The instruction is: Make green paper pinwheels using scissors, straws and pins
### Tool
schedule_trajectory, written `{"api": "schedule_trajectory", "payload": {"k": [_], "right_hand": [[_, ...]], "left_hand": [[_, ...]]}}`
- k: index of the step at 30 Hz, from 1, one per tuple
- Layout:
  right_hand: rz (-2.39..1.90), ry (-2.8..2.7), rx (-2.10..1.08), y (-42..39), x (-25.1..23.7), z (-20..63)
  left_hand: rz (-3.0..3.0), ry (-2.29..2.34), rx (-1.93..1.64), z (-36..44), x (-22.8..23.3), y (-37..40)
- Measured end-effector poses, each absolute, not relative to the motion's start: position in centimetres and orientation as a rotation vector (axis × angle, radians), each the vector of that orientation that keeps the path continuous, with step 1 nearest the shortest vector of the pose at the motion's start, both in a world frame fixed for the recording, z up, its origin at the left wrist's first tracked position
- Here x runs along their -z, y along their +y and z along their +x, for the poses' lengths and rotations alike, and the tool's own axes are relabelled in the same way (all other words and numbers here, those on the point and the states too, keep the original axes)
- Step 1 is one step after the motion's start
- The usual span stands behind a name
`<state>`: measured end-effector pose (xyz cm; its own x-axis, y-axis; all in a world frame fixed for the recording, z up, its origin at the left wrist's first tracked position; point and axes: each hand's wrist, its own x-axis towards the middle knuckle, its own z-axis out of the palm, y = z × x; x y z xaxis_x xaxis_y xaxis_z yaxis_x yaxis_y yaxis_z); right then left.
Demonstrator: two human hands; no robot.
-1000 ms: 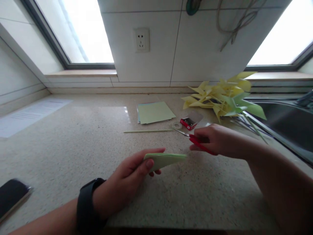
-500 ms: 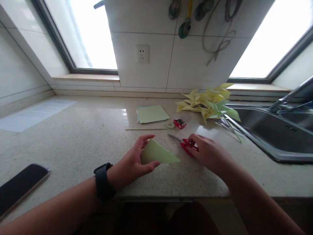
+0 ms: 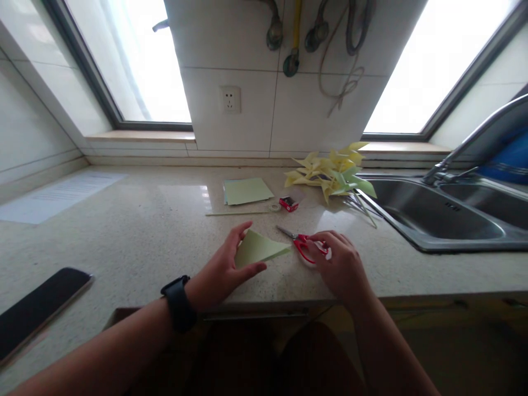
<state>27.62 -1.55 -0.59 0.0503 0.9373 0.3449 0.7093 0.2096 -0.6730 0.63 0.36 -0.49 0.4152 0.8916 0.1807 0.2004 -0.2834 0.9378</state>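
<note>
A pale green sheet of paper (image 3: 259,248), folded to a pointed shape, is held between the thumb and fingers of my left hand (image 3: 225,267). Its tip points right, and its layers part slightly along the lower edge. My right hand (image 3: 340,261) has its thumb and fingers closed at the red handles of the scissors (image 3: 303,246). The scissors lie low at the counter, their blades pointing away to the left. My palm and fingers hide part of the handle loops.
Behind my hands are a stack of green paper (image 3: 248,191), a thin stick (image 3: 237,213), a tape roll (image 3: 274,208) and a red box (image 3: 288,203). Paper pinwheels (image 3: 330,173) lie beside the sink (image 3: 421,217). A phone (image 3: 41,308) and a printed sheet (image 3: 61,192) are left.
The view has shifted right. My right hand has stayed at the scissors, its fingers now higher over the handles. The folded paper has tilted in my left hand, showing its edge.
</note>
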Motion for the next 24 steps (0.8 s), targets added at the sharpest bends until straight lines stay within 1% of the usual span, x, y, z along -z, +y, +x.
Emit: {"api": "schedule_trajectory", "payload": {"k": [2,5,11,17,24], "right_hand": [[-1.474,-1.648,-0.55,-2.6,0.9,26.0],[-1.346,-1.572,-0.798,-3.8,1.5,23.4],[-1.185,-1.271,-1.008,-3.6,2.0,21.3],[-1.021,-1.033,-1.083,-3.2,2.2,21.4],[-0.864,-1.006,-1.117,-3.9,2.4,20.8]], "left_hand": [[1.549,0.896,-0.976,1.3,0.9,-0.2],[1.461,0.889,-1.0,2.1,1.4,-0.8],[1.391,0.856,-1.07,2.0,1.6,-1.5],[1.464,0.761,-0.997,1.5,1.5,-1.5],[1.497,0.716,-0.989,1.4,1.6,-1.2]]}}
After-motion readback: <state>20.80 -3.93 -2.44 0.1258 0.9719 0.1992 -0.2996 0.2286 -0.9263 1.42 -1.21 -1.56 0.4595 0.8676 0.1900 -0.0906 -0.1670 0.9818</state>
